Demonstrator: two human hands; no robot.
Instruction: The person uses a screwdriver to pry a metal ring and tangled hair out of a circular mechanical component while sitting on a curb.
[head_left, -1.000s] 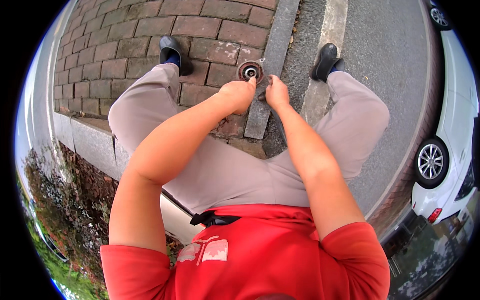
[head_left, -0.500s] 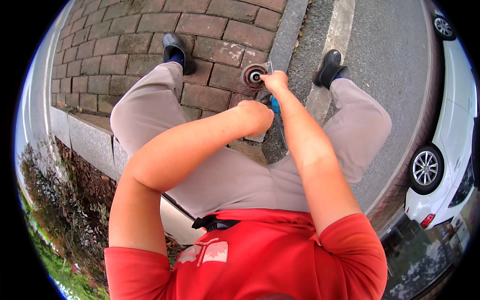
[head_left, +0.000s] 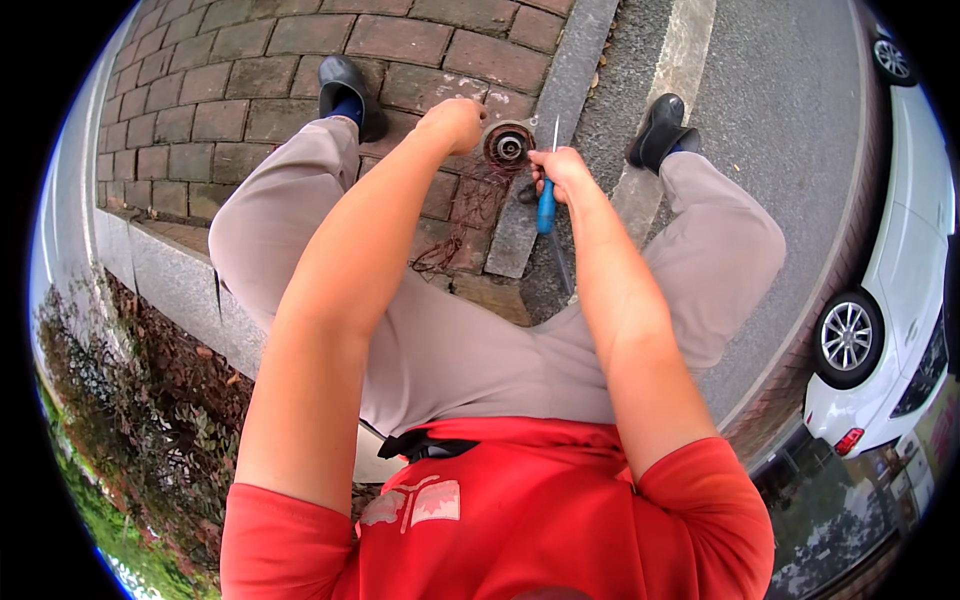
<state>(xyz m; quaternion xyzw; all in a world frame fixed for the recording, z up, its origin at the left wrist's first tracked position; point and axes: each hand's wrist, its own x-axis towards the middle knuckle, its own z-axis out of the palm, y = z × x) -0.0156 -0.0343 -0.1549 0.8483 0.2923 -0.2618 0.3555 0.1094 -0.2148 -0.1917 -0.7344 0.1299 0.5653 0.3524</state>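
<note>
A round metal part point(head_left: 509, 147) with concentric rings and a reddish-brown rim lies on the paving beside the kerb. Thin reddish-brown wire point(head_left: 474, 205) trails from it in a loose tangle over the bricks. My right hand point(head_left: 562, 172) is at its right side, closed around a screwdriver point(head_left: 546, 208) with a blue handle, the bare shaft pointing away from me. My left hand point(head_left: 457, 124) is to the left of the round part, its fingers closed; whatever they hold, if anything, is hidden. Near the right fingers is a small dark object point(head_left: 527, 193), too small to name.
A grey stone kerb point(head_left: 515, 240) divides brick paving point(head_left: 290, 70) from the asphalt road point(head_left: 770, 130). A grey rod point(head_left: 562, 265) lies by the kerb below the screwdriver. My dark shoes stand on either side. White car point(head_left: 890, 270) at far right; shrubs point(head_left: 130, 430) at left.
My left hand has moved away and leftward, from below the round part to its left side, uncovering the wire tangle. My right hand has shifted slightly right, with the screwdriver showing more.
</note>
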